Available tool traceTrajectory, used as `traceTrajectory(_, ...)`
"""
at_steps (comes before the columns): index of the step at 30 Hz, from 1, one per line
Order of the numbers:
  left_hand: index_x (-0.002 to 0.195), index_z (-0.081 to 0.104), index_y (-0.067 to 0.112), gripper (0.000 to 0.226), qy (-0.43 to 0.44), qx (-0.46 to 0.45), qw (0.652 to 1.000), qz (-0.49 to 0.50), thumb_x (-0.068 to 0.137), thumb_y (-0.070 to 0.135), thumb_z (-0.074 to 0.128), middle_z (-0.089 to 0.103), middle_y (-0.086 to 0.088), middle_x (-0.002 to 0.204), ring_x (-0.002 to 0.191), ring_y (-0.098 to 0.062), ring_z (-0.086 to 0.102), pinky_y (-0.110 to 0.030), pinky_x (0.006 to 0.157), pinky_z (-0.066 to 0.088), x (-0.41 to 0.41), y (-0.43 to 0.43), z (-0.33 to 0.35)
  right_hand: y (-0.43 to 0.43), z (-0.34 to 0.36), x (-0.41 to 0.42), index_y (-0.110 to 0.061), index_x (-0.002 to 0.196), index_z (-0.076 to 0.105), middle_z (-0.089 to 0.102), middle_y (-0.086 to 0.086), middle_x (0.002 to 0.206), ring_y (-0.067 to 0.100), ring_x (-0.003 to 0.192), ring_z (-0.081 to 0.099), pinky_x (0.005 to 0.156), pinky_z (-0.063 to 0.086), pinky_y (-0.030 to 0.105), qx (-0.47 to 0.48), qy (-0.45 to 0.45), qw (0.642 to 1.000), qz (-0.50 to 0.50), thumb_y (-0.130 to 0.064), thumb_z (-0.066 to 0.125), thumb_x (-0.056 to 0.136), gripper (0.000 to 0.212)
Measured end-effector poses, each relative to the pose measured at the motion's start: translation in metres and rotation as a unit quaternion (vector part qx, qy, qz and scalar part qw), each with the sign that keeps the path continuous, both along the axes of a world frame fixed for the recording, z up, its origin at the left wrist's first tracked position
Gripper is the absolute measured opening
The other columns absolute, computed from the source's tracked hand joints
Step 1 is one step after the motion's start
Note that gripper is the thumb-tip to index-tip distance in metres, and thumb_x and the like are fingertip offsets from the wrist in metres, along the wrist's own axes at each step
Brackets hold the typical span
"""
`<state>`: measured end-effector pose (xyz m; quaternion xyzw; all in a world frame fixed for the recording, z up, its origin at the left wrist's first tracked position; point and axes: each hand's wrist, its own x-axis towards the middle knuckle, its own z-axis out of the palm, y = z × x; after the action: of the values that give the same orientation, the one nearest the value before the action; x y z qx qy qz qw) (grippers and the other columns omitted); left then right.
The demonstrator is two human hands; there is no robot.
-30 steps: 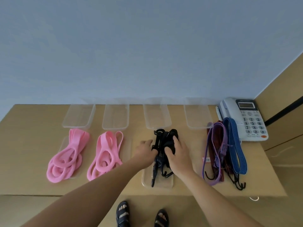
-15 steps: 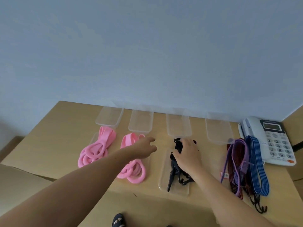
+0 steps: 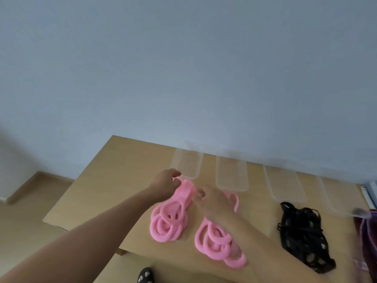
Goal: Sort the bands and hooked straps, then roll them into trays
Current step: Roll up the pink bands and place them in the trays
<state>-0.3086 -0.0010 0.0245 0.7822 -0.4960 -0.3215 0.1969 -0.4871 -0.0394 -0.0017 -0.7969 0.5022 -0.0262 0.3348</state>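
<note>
**While both hands meet at the far-left pink bands, snags are the main risk**

Where the wooden table [image 3: 122,170] meets a pale blue wall, four clear plastic trays stand in a row, and none of them holds a roll yet. The left hand [image 3: 166,183] has its fingers curled round the top end of the left pink band bundle [image 3: 169,223], just in front of the leftmost tray [image 3: 186,166]. The right hand [image 3: 214,203] is blurred. It hovers between that bundle and the right pink band bundle [image 3: 220,248], and whether its fingers pinch anything cannot be told.

Both pink bundles lie as loose, overlapping loops near the front edge of the table. Well apart to the right sit the black hooked straps [image 3: 302,233], and a purple strap [image 3: 369,231] shows at the frame's edge.

Likely trouble from here:

- **Tangling:** lifting one end could drag the whole heap, because the loops look interlocked.
- **Mixing the bundles:** the right forearm lies over the neighbouring bundle, so a sweep could mix the two.
- **Knocking the tray:** the light tray just past the knuckles could be knocked backward.
- **Springing open:** stretchy bands may spring open if rolled slackly.
- **Sliding off:** the lowest coils could slip off the front edge.
</note>
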Motion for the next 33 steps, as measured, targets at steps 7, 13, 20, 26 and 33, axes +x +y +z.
traceTrajectory(7,0.134,0.057,0.010,0.038,0.032,0.045,0.996,-0.076,0.097,0.017,0.052,0.061,-0.006,0.133,0.120,-0.021,0.056,-0.031,0.100,0.045,0.072,-0.006,-0.027,0.019,-0.024,0.070,-0.018,0.085,0.062,0.064,-0.001,0.074,0.016,0.066,0.062,0.068,0.053,0.033,0.095,0.066,0.992,-0.052,-0.029,0.055,0.091,0.014)
traceTrajectory(13,0.134,0.057,0.010,0.039,0.035,0.074,0.980,-0.179,0.096,0.020,0.052,0.061,-0.006,0.132,0.118,-0.020,0.058,-0.033,0.101,0.046,0.088,-0.010,-0.031,0.031,-0.034,0.080,-0.024,0.110,0.048,0.059,-0.003,0.095,0.014,0.079,0.055,0.062,0.044,0.022,0.135,0.070,0.978,-0.146,-0.029,0.068,0.082,0.034)
traceTrajectory(20,0.141,0.049,0.015,0.059,0.039,0.115,0.951,-0.285,0.086,0.019,0.071,0.055,-0.001,0.140,0.123,-0.017,0.055,-0.021,0.095,0.042,0.089,-0.015,-0.020,0.022,-0.018,0.076,-0.027,0.056,0.041,0.045,-0.018,0.036,0.005,0.042,0.042,0.045,0.034,0.020,0.141,-0.011,0.975,-0.170,-0.008,0.055,0.081,0.034)
traceTrajectory(26,0.148,0.040,0.027,0.077,0.002,0.156,0.926,-0.345,0.080,0.018,0.074,0.042,0.005,0.150,0.135,-0.013,0.042,-0.021,0.097,0.037,0.089,-0.006,-0.009,0.013,0.011,0.069,-0.001,0.083,0.063,0.059,0.012,0.061,0.019,0.048,0.054,0.045,0.041,0.028,0.317,-0.189,0.887,-0.278,0.002,0.054,0.080,0.009)
traceTrajectory(33,0.119,0.070,0.027,0.034,0.115,0.058,0.950,-0.285,0.090,0.015,0.056,0.062,0.013,0.132,0.123,-0.006,0.054,-0.027,0.105,0.042,0.075,-0.009,0.040,-0.010,0.050,0.052,-0.002,0.072,0.061,0.047,0.009,0.055,0.016,0.041,0.043,0.040,0.034,0.023,0.382,-0.342,0.808,-0.291,0.003,0.057,0.081,0.010)
